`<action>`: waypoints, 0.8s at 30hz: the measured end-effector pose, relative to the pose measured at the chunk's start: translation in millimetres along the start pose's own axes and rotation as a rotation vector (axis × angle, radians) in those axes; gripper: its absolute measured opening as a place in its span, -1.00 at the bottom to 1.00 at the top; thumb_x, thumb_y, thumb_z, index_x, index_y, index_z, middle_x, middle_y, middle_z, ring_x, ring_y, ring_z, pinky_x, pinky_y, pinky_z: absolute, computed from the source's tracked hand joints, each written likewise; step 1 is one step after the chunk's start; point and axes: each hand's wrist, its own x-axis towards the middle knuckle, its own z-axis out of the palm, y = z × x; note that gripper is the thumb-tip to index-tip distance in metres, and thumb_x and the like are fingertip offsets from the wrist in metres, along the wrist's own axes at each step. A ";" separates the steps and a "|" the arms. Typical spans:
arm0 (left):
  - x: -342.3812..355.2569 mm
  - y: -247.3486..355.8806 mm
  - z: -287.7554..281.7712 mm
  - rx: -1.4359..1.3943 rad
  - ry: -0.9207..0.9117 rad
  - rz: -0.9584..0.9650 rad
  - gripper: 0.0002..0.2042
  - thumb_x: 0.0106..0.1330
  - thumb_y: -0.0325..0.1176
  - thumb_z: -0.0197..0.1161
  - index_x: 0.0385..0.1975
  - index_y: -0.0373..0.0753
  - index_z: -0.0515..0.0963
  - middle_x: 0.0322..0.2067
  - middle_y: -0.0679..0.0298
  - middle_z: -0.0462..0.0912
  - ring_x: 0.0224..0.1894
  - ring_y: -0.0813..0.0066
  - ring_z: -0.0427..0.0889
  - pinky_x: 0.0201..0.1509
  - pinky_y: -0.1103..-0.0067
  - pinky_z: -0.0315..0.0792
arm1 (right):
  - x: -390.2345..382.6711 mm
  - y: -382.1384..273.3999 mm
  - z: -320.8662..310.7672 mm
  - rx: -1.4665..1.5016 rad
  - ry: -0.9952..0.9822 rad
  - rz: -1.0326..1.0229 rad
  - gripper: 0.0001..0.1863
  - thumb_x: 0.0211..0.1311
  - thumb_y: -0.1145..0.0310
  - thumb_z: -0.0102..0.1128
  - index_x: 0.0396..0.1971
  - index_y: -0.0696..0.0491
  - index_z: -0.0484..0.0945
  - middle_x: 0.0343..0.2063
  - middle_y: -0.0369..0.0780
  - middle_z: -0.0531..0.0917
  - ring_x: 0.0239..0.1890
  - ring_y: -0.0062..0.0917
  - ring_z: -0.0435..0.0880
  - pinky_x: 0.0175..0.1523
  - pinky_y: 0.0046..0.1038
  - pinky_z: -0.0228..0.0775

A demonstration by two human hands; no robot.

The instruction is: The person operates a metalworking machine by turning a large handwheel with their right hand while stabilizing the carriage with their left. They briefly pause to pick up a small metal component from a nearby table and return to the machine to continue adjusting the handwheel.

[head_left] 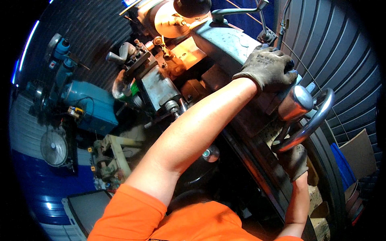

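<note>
A metal lathe stretches diagonally across the view, and I work at its tailstock [223,40]. My left hand [267,66], in a grey work glove, lies over the top of the tailstock with its fingers bent around it; the fingertips are partly hidden. Lower down, my right hand [293,160], also gloved, is closed around the lower rim of the shiny tailstock handwheel [315,126]. The wheel's rim covers part of those fingers. Between both hands sits the rounded metal quill housing [295,103].
Lamp light falls on the round chuck [169,22] beneath a dark lamp shade [192,6]. The tool post [134,58] and cross slide [161,86] stand left of the tailstock. A bent lever [237,13] rises from it. At left are a blue machine [90,104] and a fan [54,148].
</note>
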 end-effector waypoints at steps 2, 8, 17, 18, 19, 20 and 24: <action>1.2 -6.4 4.4 -0.029 0.009 0.005 -0.48 0.28 0.18 0.11 0.00 -0.07 0.69 0.03 0.11 0.67 0.15 0.19 0.61 0.32 0.30 0.35 | 3.4 -11.0 -1.8 0.119 0.019 0.000 -0.92 0.12 0.47 0.35 -0.35 0.03 0.70 -0.44 -0.15 0.73 -0.33 -0.24 0.76 -0.23 -0.34 0.58; 0.3 1.3 1.2 0.016 0.028 0.005 -0.48 0.28 0.18 0.10 -0.01 -0.07 0.69 0.03 0.10 0.67 0.15 0.19 0.62 0.32 0.30 0.34 | -3.9 1.8 -2.8 -0.043 -0.026 -0.029 -0.88 0.11 0.49 0.35 -0.33 0.03 0.71 -0.43 -0.12 0.73 -0.32 -0.23 0.77 -0.23 -0.34 0.58; 0.8 -0.9 1.5 -0.018 0.021 0.009 -0.49 0.28 0.17 0.11 -0.01 -0.07 0.69 0.03 0.09 0.67 0.17 0.19 0.60 0.33 0.29 0.32 | 0.3 -16.5 -8.7 0.001 -0.001 -0.001 -0.88 0.04 0.45 0.26 -0.38 0.05 0.68 -0.45 -0.01 0.69 -0.31 -0.05 0.71 -0.21 -0.16 0.54; -0.6 -0.4 0.7 0.001 0.031 0.010 -0.49 0.28 0.17 0.11 -0.01 -0.08 0.69 0.03 0.09 0.67 0.17 0.19 0.60 0.33 0.29 0.32 | -0.3 -16.2 -8.7 0.000 -0.012 0.019 -0.88 0.04 0.44 0.26 -0.39 0.06 0.68 -0.45 -0.01 0.69 -0.32 -0.04 0.71 -0.21 -0.16 0.54; -1.0 0.0 -0.4 0.004 0.024 0.002 -0.49 0.29 0.17 0.11 -0.01 -0.08 0.69 0.04 0.10 0.66 0.17 0.19 0.60 0.33 0.29 0.32 | -1.6 -15.8 -8.8 -0.002 -0.023 0.040 -0.89 0.04 0.44 0.25 -0.40 0.06 0.68 -0.46 0.00 0.68 -0.32 -0.04 0.70 -0.22 -0.16 0.54; -1.4 2.0 -2.0 0.005 0.014 -0.006 -0.49 0.29 0.17 0.11 -0.01 -0.08 0.69 0.04 0.10 0.66 0.17 0.19 0.60 0.33 0.28 0.32 | -2.7 -16.4 -9.0 -0.004 -0.036 0.065 -0.90 0.04 0.44 0.25 -0.41 0.07 0.67 -0.47 0.00 0.68 -0.33 -0.03 0.70 -0.22 -0.16 0.53; -1.4 0.4 -1.8 0.002 -0.006 -0.017 -0.48 0.29 0.17 0.10 0.00 -0.09 0.68 0.06 0.09 0.65 0.18 0.18 0.59 0.33 0.28 0.31 | 0.7 -25.7 -15.2 0.002 -0.062 0.102 -0.88 0.08 0.42 0.23 -0.39 0.06 0.69 -0.46 -0.03 0.69 -0.34 -0.08 0.71 -0.20 -0.20 0.54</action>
